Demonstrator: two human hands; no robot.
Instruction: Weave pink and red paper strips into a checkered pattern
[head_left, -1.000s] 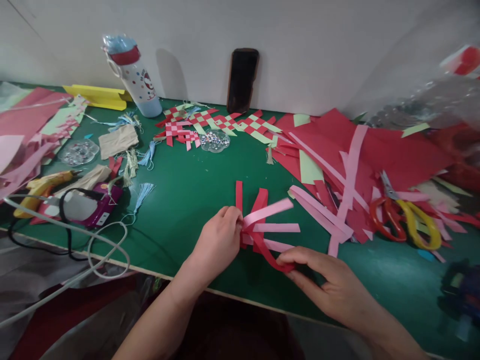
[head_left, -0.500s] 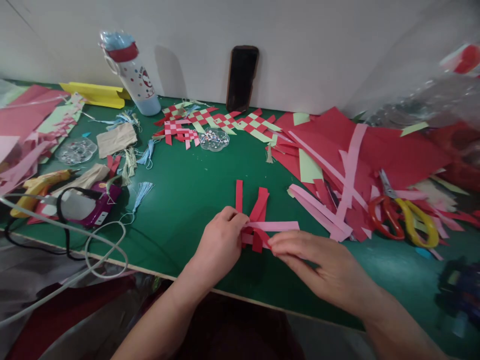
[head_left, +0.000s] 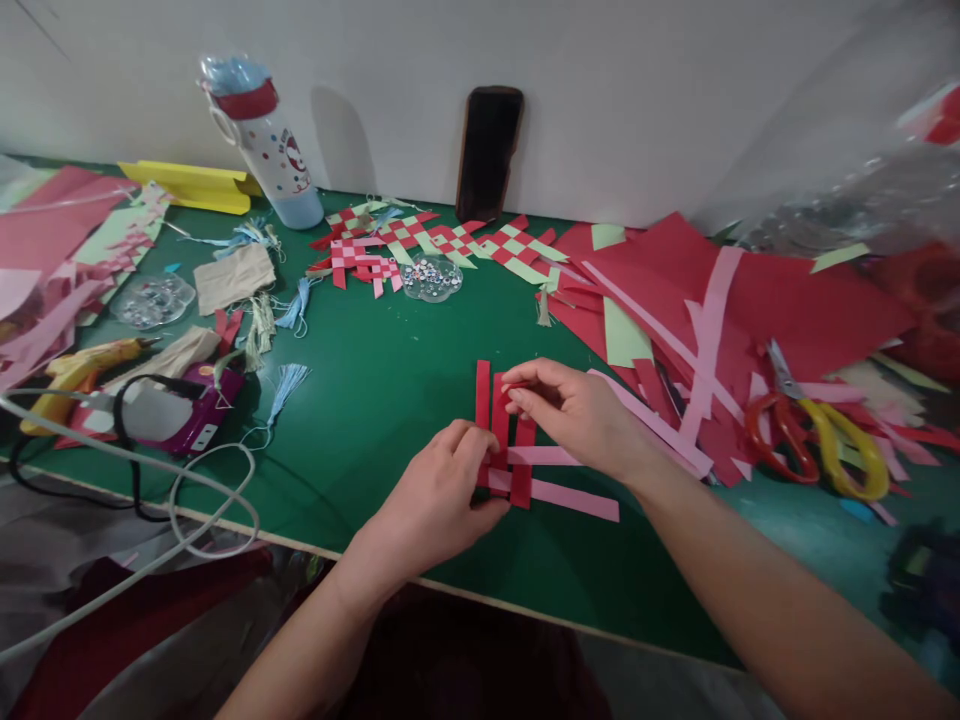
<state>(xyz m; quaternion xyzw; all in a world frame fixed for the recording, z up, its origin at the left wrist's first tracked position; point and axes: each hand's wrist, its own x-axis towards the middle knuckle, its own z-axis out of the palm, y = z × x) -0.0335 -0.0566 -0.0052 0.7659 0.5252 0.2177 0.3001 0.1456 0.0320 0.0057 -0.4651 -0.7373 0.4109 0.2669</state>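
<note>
In the middle of the table, red paper strips (head_left: 523, 480) stand upright across two pink paper strips (head_left: 574, 499), partly interlaced. My left hand (head_left: 435, 495), fingers curled, grips the left part of this weave and hides the strips' left ends. My right hand (head_left: 581, 415) is closed in a pinch on the far end of a red paper strip (head_left: 499, 420). Its wrist crosses over loose pink strips (head_left: 652, 425) lying to the right. One more red strip (head_left: 482, 392) sticks out beyond my left fingers.
Red paper sheets (head_left: 675, 290) and scissors (head_left: 787, 390) lie to the right. Finished woven fish shapes (head_left: 457, 240) and a dish of beads (head_left: 432, 278) lie further back. A phone (head_left: 489, 150) leans against the wall. A glue gun (head_left: 90, 370), cords and a bottle (head_left: 262, 150) are left.
My right hand has moved from the near right side of the weave up to the far end of a red strip. That strip now lies straighter, over the pink strips. My left hand stays put.
</note>
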